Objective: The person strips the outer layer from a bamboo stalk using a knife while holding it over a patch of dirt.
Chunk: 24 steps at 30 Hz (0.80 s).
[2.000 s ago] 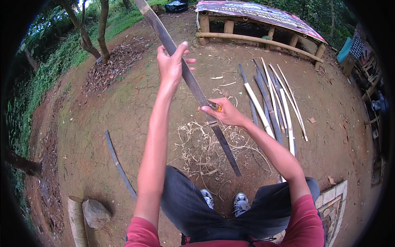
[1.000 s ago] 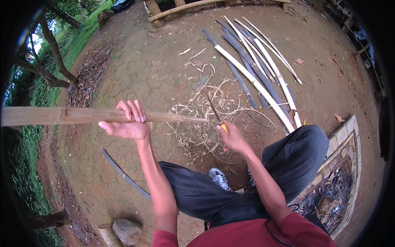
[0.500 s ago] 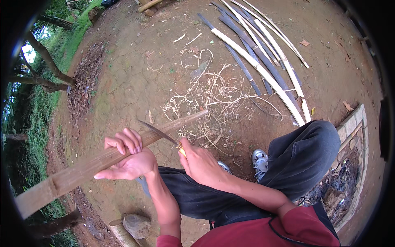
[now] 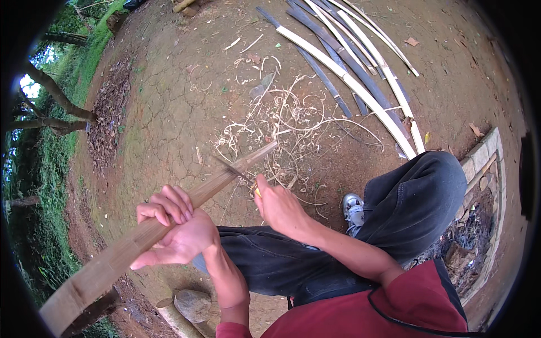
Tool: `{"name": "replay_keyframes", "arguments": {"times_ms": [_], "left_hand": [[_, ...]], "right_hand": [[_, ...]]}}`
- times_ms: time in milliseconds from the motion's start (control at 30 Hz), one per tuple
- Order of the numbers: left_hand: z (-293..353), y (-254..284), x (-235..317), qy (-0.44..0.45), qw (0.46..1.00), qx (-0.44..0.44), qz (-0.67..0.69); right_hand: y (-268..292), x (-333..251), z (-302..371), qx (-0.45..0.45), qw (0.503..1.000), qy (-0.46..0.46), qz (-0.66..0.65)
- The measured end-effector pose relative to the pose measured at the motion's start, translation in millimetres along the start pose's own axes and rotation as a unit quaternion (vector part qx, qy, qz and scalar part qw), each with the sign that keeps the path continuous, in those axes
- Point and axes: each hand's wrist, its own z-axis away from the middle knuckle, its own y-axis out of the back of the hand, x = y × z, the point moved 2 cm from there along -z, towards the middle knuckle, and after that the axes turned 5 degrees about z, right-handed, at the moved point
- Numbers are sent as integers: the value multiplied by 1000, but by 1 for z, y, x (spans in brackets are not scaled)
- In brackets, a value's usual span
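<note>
A long, flat bamboo strip (image 4: 121,252) runs slantwise from the lower left to its narrower far end near the middle. My left hand (image 4: 180,228) is closed around it, fingers over the top edge and thumb below. In my right hand (image 4: 284,209) is a knife (image 4: 235,171) with a yellow handle, only a bit of which shows. Its thin dark blade lies across the strip, between my left hand and the far end. Curly pale shavings (image 4: 298,115) lie on the ground beyond that end.
Several bamboo strips (image 4: 360,84), dark and pale, lie at the upper right. A brick-edged pit (image 4: 479,160) with ash and charred wood is at right. By my left forearm lie a stone (image 4: 193,304) and a cut log (image 4: 174,318). Trees and grass line the left.
The knife and my right hand have moved up and to the right, toward the strip's far end. The strip is tilted a little more steeply, and the whole view has shifted slightly.
</note>
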Motion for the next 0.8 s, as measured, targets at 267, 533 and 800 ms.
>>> {"name": "replay_keyframes", "arguments": {"times_ms": [267, 533, 800], "left_hand": [[7, -1, -3, -20, 1000, 22, -9], [2, 1, -1, -23, 999, 22, -15], [3, -9, -3, -8, 999, -25, 43]], "right_hand": [[11, -20, 15, -47, 998, 11, -31], [2, -4, 12, -51, 999, -10, -7], [-45, 95, -19, -92, 978, -183, 40]]}}
